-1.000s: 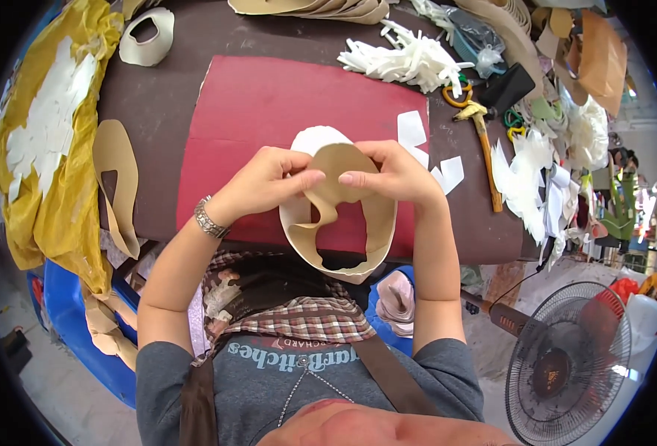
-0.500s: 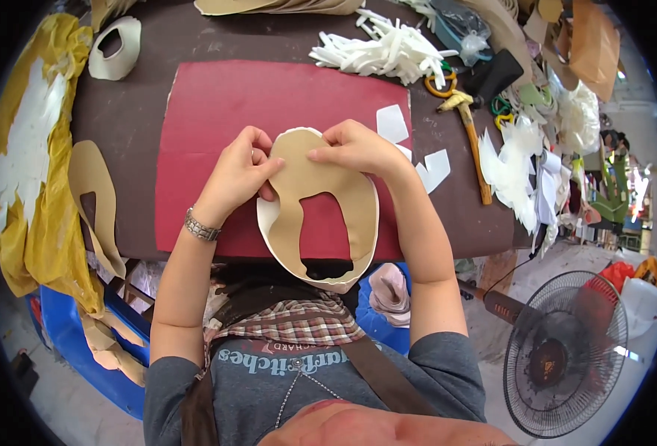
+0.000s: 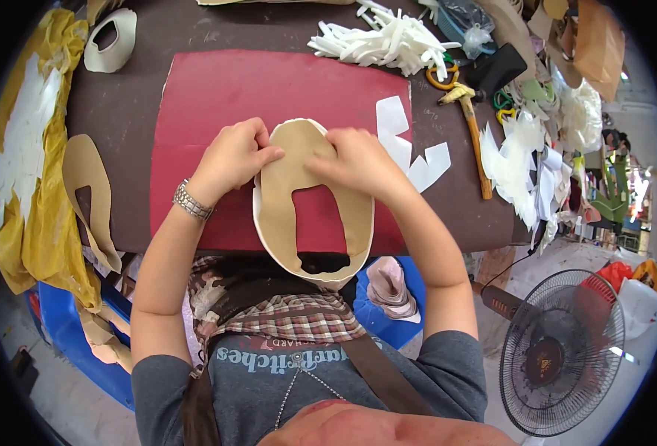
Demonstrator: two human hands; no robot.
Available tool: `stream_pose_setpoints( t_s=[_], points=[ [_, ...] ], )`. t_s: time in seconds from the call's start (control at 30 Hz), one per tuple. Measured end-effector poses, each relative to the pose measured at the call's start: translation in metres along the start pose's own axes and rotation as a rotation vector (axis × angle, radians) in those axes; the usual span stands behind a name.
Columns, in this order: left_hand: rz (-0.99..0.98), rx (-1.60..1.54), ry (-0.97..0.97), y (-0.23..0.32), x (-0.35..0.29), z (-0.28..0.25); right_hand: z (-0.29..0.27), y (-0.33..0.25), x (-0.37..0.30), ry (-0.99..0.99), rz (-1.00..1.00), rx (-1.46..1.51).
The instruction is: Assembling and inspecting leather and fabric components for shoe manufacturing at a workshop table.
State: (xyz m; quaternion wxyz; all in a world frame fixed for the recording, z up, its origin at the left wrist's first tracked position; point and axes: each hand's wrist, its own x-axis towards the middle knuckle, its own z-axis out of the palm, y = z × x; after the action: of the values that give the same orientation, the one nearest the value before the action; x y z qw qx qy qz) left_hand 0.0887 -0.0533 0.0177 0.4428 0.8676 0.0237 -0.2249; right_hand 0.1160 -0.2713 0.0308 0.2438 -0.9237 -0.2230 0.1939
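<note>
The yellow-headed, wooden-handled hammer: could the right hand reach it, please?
Probably yes: only flat white scraps lie between the right hand and the hammer, but that hand is at the tan oval piece.

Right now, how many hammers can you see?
1: a wooden-handled hammer, lying on the dark table, to the right of the red sheet and the right hand. Others could be hidden.
</note>
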Motion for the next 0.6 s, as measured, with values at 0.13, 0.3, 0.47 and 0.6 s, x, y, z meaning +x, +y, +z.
stream_pose_setpoints(
  t_s=[0.13, 0.3, 0.47, 0.6],
  points=[
    [0.122, 0.379, 0.069, 0.01, -0.001, -0.008, 0.015, -0.001, -0.033, 0.213, 0.056, -0.075],
    [0.679, 0.327, 0.406, 0.017, 0.011, -0.02, -0.002, -0.026, -0.025, 0.011, -0.138, -0.277],
    [0.592, -0.016, -0.213, 0.012, -0.025, -0.027, -0.016, -0.075, -0.049, -0.02, -0.779, -0.573],
    [0.223, -0.091, 0.219, -0.057, -0.049, -0.015, -0.017, -0.072, -0.019, 0.273, -0.909, -0.457]
  ],
)
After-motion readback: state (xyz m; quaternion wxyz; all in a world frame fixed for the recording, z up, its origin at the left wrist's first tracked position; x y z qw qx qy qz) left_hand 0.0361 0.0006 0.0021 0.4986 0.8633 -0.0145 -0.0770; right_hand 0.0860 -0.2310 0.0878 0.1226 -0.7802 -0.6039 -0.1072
